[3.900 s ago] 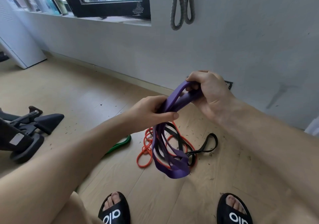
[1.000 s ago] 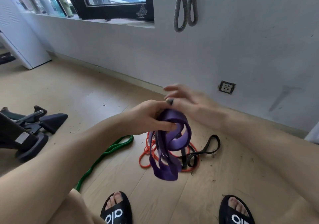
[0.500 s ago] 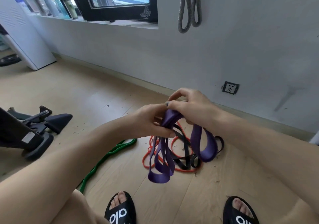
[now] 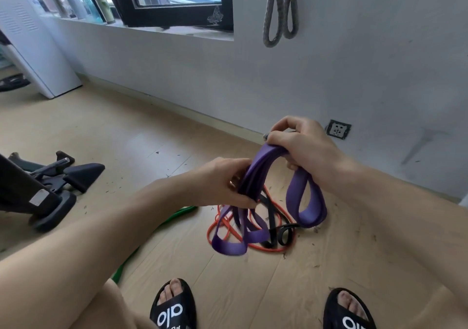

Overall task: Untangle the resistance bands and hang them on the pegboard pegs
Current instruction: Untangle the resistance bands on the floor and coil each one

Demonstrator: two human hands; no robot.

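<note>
Down on the wood floor by the white wall, your purple resistance band is the big thing mid-air, held up between both hands with loops dangling. Your right hand is curled around the top bend, your left hand pinches the bunched strands lower down. Under it lie the orange band and black band, tangled together, the green band off left. Gray band hangs on the wall.

Single head-worn wide-angle view, looking forward and down, close over both forearms, floor and wall beyond
</note>
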